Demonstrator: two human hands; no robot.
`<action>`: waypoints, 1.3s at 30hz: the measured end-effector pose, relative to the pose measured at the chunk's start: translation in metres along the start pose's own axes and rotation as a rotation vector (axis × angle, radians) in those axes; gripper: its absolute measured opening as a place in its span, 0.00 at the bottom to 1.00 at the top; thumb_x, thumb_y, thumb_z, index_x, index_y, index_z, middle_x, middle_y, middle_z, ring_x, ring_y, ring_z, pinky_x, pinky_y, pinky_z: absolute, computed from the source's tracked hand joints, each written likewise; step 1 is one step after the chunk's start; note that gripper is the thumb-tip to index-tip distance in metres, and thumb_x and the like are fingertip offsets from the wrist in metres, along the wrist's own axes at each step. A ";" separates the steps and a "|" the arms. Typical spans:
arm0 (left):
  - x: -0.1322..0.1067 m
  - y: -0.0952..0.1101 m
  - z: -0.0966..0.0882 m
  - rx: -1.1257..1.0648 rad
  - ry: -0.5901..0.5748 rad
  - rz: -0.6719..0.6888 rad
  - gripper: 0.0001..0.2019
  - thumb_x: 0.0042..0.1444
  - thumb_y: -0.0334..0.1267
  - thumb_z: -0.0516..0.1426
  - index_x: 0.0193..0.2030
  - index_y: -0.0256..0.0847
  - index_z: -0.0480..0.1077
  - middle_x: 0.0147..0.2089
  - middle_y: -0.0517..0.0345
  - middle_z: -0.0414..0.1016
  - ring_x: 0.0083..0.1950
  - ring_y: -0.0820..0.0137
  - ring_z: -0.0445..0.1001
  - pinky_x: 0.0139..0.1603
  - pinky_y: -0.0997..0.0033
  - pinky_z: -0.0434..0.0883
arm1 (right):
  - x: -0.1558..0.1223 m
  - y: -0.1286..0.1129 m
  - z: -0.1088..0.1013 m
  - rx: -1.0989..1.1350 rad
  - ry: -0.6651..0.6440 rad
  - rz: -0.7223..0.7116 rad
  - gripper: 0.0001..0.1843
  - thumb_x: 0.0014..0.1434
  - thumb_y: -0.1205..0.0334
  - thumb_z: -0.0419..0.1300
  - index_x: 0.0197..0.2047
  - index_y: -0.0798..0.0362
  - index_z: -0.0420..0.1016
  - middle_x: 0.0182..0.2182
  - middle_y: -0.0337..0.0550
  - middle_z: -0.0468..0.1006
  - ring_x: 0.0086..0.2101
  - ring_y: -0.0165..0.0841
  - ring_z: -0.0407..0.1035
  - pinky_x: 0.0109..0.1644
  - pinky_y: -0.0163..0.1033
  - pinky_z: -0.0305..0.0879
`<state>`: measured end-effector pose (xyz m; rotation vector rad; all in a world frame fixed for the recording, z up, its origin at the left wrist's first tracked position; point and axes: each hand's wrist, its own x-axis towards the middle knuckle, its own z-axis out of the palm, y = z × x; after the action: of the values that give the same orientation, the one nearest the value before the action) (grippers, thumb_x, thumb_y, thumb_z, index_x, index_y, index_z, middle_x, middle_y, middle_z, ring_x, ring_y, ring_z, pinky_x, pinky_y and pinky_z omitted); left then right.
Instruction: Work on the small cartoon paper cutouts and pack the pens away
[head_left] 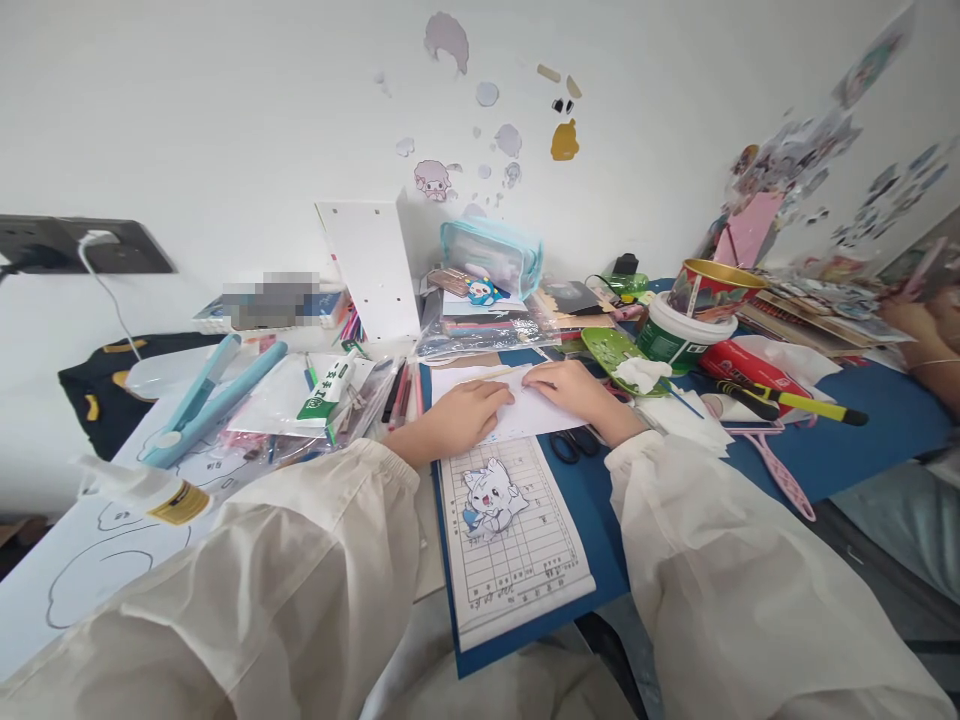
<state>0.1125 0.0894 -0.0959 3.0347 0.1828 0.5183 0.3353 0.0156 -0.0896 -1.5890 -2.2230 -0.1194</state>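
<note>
Printed form (517,575): nearest in my feed, long axis running near to far.
Character drawing (493,500): lay on the form, head toward the far side.
Scissors (576,444): black handles faced near, right of the form; I couldn't see the blades.
White sheet (517,425): just beyond the form, under both hands, long axis roughly left to right.
Left hand (472,415): fingers loosely bent on the sheet; I couldn't tell whether it gripped.
Right hand (570,392): fingers together, tips on the sheet; grip unclear.
Blue pouch (491,258): far, beyond the sheet.
</note>
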 end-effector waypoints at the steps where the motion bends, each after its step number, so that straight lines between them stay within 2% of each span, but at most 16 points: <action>1: 0.000 0.000 0.000 -0.001 0.002 0.001 0.14 0.59 0.28 0.49 0.51 0.36 0.66 0.57 0.45 0.70 0.56 0.60 0.70 0.58 0.57 0.66 | -0.001 0.000 0.000 -0.004 0.003 0.000 0.14 0.60 0.71 0.54 0.40 0.50 0.80 0.41 0.41 0.82 0.42 0.37 0.75 0.48 0.40 0.68; 17: 0.003 0.003 -0.003 -0.019 -0.044 -0.001 0.14 0.58 0.27 0.49 0.49 0.36 0.67 0.57 0.43 0.70 0.57 0.60 0.70 0.57 0.55 0.66 | -0.009 -0.005 -0.004 -0.043 0.014 0.035 0.15 0.60 0.71 0.54 0.41 0.48 0.80 0.42 0.41 0.81 0.43 0.38 0.75 0.49 0.42 0.69; 29: 0.002 0.002 -0.004 -0.001 -0.106 -0.046 0.16 0.59 0.27 0.48 0.52 0.36 0.67 0.61 0.43 0.67 0.60 0.59 0.67 0.60 0.56 0.63 | -0.017 0.000 -0.008 0.236 0.120 0.127 0.12 0.58 0.70 0.57 0.37 0.50 0.81 0.38 0.41 0.82 0.40 0.34 0.76 0.48 0.39 0.69; 39: 0.003 0.000 -0.002 -0.013 -0.076 -0.026 0.15 0.58 0.27 0.48 0.51 0.36 0.67 0.60 0.43 0.68 0.60 0.59 0.67 0.60 0.55 0.64 | -0.020 0.001 -0.012 0.271 0.129 0.144 0.11 0.58 0.69 0.57 0.37 0.49 0.81 0.37 0.40 0.83 0.39 0.34 0.76 0.48 0.39 0.69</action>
<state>0.1142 0.0902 -0.0931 3.0285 0.2143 0.3992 0.3448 -0.0055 -0.0865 -1.5392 -1.9277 0.1134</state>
